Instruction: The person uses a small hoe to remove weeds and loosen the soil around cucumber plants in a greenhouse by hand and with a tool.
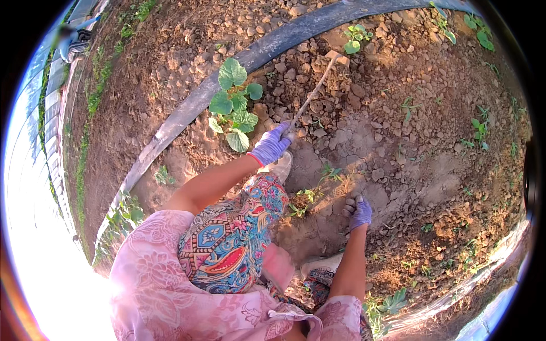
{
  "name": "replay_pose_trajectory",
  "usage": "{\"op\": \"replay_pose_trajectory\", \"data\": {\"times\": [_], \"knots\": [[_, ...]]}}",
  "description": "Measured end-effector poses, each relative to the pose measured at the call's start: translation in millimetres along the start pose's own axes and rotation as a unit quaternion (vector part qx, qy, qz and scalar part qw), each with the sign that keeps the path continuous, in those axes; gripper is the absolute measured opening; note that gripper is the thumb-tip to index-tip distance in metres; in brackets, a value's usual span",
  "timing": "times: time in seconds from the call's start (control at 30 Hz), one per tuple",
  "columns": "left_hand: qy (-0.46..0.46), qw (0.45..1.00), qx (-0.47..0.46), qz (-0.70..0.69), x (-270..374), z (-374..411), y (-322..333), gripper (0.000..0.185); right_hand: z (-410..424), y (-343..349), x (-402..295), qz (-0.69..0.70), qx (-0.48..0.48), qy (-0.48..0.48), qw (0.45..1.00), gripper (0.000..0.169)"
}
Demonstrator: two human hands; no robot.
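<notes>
My left hand (273, 143), in a purple knit glove, grips the handle of a small hand hoe (315, 91). The hoe reaches away up and to the right, its blade (338, 58) at the loose clods. Just left of this hand grows a broad-leaved vine seedling (239, 113), apart from it. My right hand (359, 211), gloved alike with soil-grey fingers, is low over the cracked soil with its fingers curled closed; nothing shows in it. Small weeds (308, 196) stand to its left, and another weed (330, 171) is farther up.
A dark drip tape or hose (264, 51) curves across the bed beyond the seedling. Another seedling (356, 37) grows near the hoe blade. Small weeds (480, 130) dot the soil at the right. Plastic sheeting (38, 140) borders the left. My shoe (279, 166) rests below my left hand.
</notes>
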State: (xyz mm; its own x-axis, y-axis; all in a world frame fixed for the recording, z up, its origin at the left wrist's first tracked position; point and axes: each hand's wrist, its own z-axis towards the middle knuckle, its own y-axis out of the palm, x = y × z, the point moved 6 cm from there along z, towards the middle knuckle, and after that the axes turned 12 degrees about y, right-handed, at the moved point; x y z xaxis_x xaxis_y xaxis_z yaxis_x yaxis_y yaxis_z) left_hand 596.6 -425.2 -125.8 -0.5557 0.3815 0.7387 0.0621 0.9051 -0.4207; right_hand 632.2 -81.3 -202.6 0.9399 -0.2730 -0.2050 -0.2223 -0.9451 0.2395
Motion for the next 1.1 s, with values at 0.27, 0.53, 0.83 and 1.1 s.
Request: {"op": "replay_pose_trajectory", "data": {"times": [0.27, 0.53, 0.83, 1.1], "knots": [[0.129, 0.981, -0.080, 0.118, 33.9, 3.6, 21.0, 0.049, 1.6, -0.3, -0.6, -0.005, 0.011, 0.003, 1.000, 0.017], [0.248, 0.956, -0.093, 0.127, 118.3, 78.9, 50.5, 0.048, -6.7, 10.3, -2.5, -0.011, 0.056, -0.003, 0.998, 0.016], [0.094, 0.924, -0.282, 0.241, -6.1, -69.7, 10.1, 0.050, -1.2, 6.2, -4.1, -0.003, 0.007, 0.012, 1.000, 0.016], [0.322, 0.933, -0.106, 0.118, 88.7, -6.3, 21.3, 0.048, 8.6, -2.1, -2.5, 0.019, -0.059, 0.017, 0.998, 0.017]]}}
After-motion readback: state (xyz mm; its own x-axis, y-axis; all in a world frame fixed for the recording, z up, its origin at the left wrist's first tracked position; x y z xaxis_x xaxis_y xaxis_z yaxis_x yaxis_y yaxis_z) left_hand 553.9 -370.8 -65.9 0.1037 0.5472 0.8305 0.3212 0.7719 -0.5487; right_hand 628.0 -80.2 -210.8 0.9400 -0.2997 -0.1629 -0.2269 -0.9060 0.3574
